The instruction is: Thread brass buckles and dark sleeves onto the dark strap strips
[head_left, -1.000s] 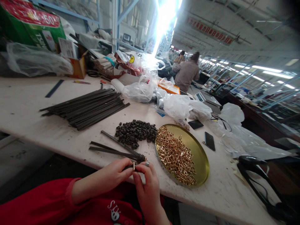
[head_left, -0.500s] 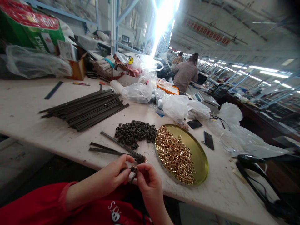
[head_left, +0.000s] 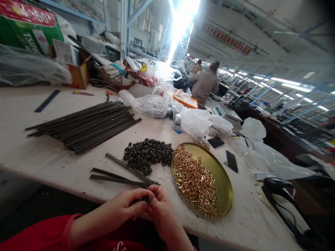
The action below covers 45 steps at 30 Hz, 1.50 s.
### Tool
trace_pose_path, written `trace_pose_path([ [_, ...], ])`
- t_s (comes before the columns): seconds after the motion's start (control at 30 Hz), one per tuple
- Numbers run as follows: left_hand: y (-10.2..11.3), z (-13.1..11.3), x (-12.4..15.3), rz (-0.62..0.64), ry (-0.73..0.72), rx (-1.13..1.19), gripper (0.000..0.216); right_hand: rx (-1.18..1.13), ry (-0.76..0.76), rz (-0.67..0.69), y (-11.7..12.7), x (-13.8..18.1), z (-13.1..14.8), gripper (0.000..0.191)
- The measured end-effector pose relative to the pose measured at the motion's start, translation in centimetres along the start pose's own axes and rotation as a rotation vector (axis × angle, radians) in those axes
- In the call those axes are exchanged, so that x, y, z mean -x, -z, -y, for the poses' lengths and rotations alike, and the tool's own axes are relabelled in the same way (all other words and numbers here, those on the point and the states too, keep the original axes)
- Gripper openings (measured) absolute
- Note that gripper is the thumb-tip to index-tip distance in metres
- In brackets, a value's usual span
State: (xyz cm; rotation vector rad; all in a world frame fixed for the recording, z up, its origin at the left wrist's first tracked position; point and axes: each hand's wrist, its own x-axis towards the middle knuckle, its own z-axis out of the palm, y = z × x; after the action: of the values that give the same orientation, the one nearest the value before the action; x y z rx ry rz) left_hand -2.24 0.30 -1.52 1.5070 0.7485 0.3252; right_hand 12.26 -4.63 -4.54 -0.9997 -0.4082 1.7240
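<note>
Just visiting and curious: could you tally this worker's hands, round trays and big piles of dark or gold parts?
Left hand and right hand: 2
Round gold tray: 1
Pile of dark strips: 1
Pile of dark loops: 1
Pile of gold frames: 1
Total: 6

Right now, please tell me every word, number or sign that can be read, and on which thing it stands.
"50": green and red package; the other lettering on it is not clear.
"D": white plastic bag, beside a yellow smiley.
"S": red garment, with the next letters cut off.
"日", repeated: red banner; its other characters are too blurred.
Too small or blurred: carton label, orange-edged box.
</note>
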Motion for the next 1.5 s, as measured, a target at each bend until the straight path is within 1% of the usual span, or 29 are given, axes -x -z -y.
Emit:
trace_pose_path([
  [0.07,0.4,0.6,-0.4,-0.016,0.037,0.096,0.03,0.132,-0.017,0.031,0.3,-0.8,0.8,0.034],
  [0.1,0.7,0.9,-0.6,-0.031,0.058,0.139,0.032,0.247,0.012,0.028,0.5,-1.3,1.4,0.032],
  [0.13,0.9,1.1,-0.8,-0.053,0.079,0.171,0.034,0.404,0.078,0.001,0.8,-1.9,2.1,0.027],
  [0.17,1.2,1.2,-1.0,-0.08,0.096,0.187,0.037,0.605,0.178,-0.053,1.0,-2.7,2.9,0.022],
  [0.23,1.6,1.4,-1.4,-0.128,0.116,0.181,0.04,1.076,0.429,-0.199,1.4,-4.4,4.1,0.013],
  [0.27,1.7,1.5,-1.7,-0.148,0.116,0.168,0.039,1.267,0.505,-0.244,1.5,-5.4,4.4,0.01],
  [0.3,1.8,1.6,-1.9,-0.163,0.113,0.155,0.039,1.375,0.536,-0.259,1.5,-6.3,4.6,0.007],
  [0.37,2.0,2.0,-2.2,-0.177,0.11,0.138,0.037,1.466,0.535,-0.26,1.5,-7.8,4.5,0.006],
  [0.47,2.3,2.3,-2.3,-0.202,0.129,0.111,0.039,1.487,0.517,-0.278,1.6,-8.9,4.3,0.011],
  [0.57,2.6,1.9,-2.2,-0.229,0.142,0.077,0.042,1.47,0.51,-0.312,1.8,-8.4,4.9,0.014],
  [0.63,2.7,1.2,-2.3,-0.24,0.143,0.049,0.044,1.441,0.508,-0.314,1.8,-7.2,5.6,0.012],
  [0.67,2.8,0.7,-2.4,-0.244,0.139,0.033,0.044,1.406,0.492,-0.289,1.6,-6.5,5.9,0.011],
  [0.73,2.8,0.0,-2.7,-0.252,0.128,-0.004,0.045,1.213,0.389,-0.181,1.1,-4.7,6.2,0.012],
  [0.8,2.6,-0.5,-3.1,-0.241,0.108,-0.054,0.043,0.911,0.249,-0.05,0.5,-3.0,6.0,0.015],
  [0.87,2.3,-0.7,-3.3,-0.209,0.076,-0.11,0.04,0.677,0.17,0.011,0.2,-1.7,5.7,0.018],
  [0.9,2.1,-0.7,-3.3,-0.188,0.061,-0.143,0.038,0.636,0.169,0.012,0.2,-1.3,5.4,0.019],
  [1.03,1.3,-0.6,-2.9,-0.15,0.045,-0.291,0.035,0.627,0.187,0.004,0.7,-0.5,4.6,0.027],
  [1.17,0.7,-1.1,-2.1,-0.169,0.02,-0.444,0.032,0.598,0.182,0.017,1.1,0.0,3.9,0.03],
  [1.37,-0.1,-1.8,-1.6,-0.219,0.035,-0.623,0.029,0.382,0.117,0.034,0.9,1.1,3.5,0.033],
  [1.43,-0.4,-2.0,-1.6,-0.221,0.039,-0.641,0.028,0.309,0.098,0.041,1.0,1.4,3.5,0.034],
  [1.5,-0.7,-2.2,-1.6,-0.208,0.043,-0.647,0.027,0.287,0.107,0.05,1.2,1.5,3.4,0.037],
])
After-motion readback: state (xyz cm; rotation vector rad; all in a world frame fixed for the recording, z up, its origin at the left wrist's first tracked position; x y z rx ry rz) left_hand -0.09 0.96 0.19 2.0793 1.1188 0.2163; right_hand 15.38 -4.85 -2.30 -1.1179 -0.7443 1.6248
